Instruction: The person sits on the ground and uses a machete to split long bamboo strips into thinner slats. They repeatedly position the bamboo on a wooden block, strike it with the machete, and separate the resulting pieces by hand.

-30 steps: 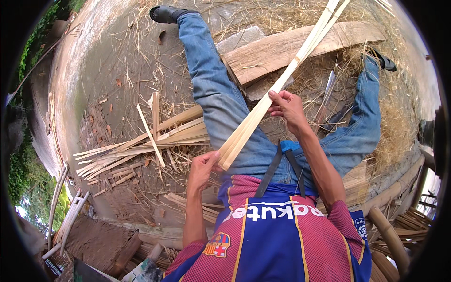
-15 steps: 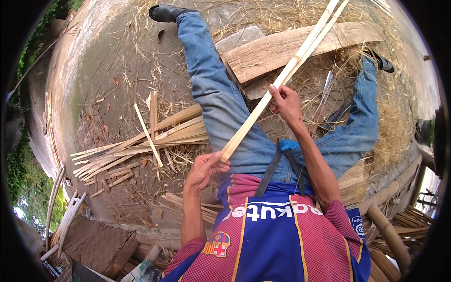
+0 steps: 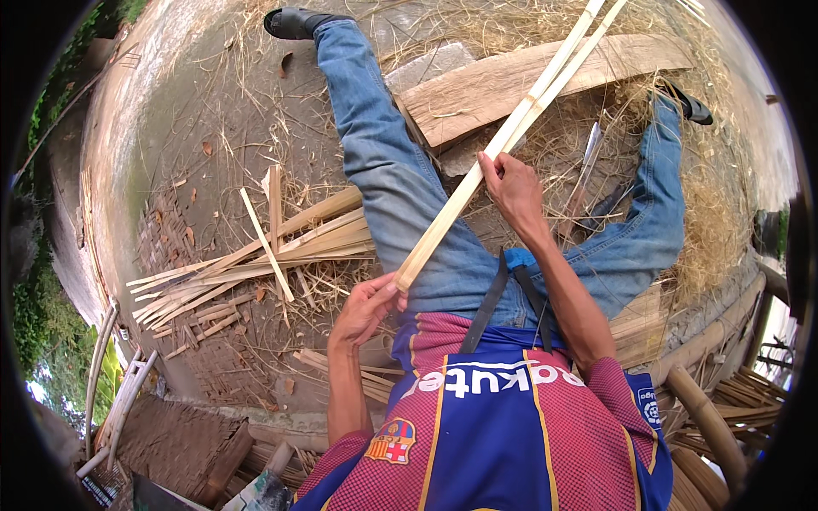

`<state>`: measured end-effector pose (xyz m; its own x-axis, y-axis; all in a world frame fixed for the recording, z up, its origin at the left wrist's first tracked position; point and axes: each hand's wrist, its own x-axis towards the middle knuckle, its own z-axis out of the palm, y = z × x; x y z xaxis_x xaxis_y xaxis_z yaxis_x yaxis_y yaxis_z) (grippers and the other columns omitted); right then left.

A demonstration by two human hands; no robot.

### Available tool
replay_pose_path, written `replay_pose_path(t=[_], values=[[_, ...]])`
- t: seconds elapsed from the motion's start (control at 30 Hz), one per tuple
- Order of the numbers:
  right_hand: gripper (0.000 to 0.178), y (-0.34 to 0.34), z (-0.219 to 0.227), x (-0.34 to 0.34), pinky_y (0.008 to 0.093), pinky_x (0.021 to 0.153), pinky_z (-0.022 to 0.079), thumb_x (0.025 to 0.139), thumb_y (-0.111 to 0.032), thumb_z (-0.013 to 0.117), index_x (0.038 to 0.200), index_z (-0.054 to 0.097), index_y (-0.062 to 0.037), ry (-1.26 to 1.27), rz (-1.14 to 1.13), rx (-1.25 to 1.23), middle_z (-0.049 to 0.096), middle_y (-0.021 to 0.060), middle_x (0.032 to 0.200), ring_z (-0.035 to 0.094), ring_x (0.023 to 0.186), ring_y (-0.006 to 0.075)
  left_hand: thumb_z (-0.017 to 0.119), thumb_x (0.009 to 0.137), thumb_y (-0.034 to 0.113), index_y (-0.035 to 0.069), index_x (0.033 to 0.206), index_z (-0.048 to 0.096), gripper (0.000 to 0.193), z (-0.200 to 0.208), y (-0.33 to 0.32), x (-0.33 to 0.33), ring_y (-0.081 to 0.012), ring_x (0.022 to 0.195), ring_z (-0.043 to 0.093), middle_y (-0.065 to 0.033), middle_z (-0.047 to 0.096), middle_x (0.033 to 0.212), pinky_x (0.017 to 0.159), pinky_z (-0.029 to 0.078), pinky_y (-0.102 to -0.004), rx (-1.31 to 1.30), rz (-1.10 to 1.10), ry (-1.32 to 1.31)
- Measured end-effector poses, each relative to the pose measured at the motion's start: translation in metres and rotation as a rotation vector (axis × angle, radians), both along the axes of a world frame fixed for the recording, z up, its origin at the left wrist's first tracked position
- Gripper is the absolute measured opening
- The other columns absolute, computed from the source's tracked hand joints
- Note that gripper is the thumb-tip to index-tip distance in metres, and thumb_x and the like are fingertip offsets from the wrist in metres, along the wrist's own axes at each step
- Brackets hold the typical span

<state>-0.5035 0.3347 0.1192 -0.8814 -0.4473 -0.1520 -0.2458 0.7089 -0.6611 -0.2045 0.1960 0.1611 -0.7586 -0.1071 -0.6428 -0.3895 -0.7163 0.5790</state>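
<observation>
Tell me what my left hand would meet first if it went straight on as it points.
Beyond the pale strips in the left hand, likely the jeans-clad left thigh; depth is unclear.

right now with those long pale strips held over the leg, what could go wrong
The pale strips have thin edges, so they might splinter or cut the bare left hand at their near end or the right hand farther along. They also fan apart toward the top of the picture, so one could slip out of line. Their far part crosses the wooden board and might snag there.
</observation>
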Motion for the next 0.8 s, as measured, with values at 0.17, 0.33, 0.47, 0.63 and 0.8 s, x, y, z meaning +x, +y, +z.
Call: replay_pose_path(t=[0.17,0.33,0.47,0.63,0.8], values=[[0.048,-0.004,0.004,0.006,0.0486,0.057,0.048,0.097,-0.045,0.060,0.074,0.065,-0.0039,0.024,0.007,0.027,0.063,0.0179,0.061,0.065,0.060,0.0391,0.054,0.105,0.022,-0.010,0.129,0.057,0.040,0.005,-0.002,-0.003,-0.0141,0.082,0.056,-0.0071,0.062,0.095,0.078,0.047,-0.0290,0.139,0.100,0.000],[0.049,-0.007,0.002,0.005,0.0499,0.055,0.048,0.099,-0.045,0.057,0.073,0.065,-0.0040,0.039,-0.012,0.031,0.063,0.0187,0.062,0.065,0.059,0.0401,0.057,0.104,0.027,-0.006,0.120,0.061,0.037,0.002,0.003,-0.005,-0.0126,0.077,0.054,-0.0063,0.061,0.091,0.072,0.046,-0.0273,-0.005,0.062,-0.044],[0.050,-0.004,-0.002,0.007,0.0485,0.054,0.048,0.099,-0.045,0.056,0.071,0.065,-0.0042,0.034,-0.005,0.000,0.063,0.0196,0.061,0.065,0.058,0.0403,0.059,0.103,0.025,-0.005,0.115,0.063,0.033,-0.006,0.007,-0.004,-0.0106,0.074,0.053,-0.0039,0.059,0.087,0.069,0.045,-0.0249,-0.133,0.015,-0.089],[0.053,0.005,-0.004,0.000,0.0412,0.057,0.049,0.097,-0.050,0.058,0.075,0.063,-0.0022,-0.102,-0.150,-0.159,0.065,0.0155,0.065,0.069,0.066,0.0286,0.059,0.103,0.026,-0.002,0.102,0.068,0.029,0.007,0.018,-0.011,-0.0089,0.071,0.052,-0.0021,0.062,0.083,0.067,0.041,-0.0222,-0.326,-0.037,-0.119],[0.041,0.010,-0.041,-0.030,0.0313,0.067,0.053,0.102,-0.044,0.055,0.107,0.061,-0.0034,-0.536,-0.565,-0.802,0.064,0.0064,0.085,0.062,0.078,0.0145,0.057,0.104,0.026,-0.003,0.101,0.066,0.030,0.016,0.024,-0.014,-0.0097,0.072,0.051,-0.0032,0.061,0.084,0.067,0.041,-0.0241,-0.247,-0.053,-0.100]])
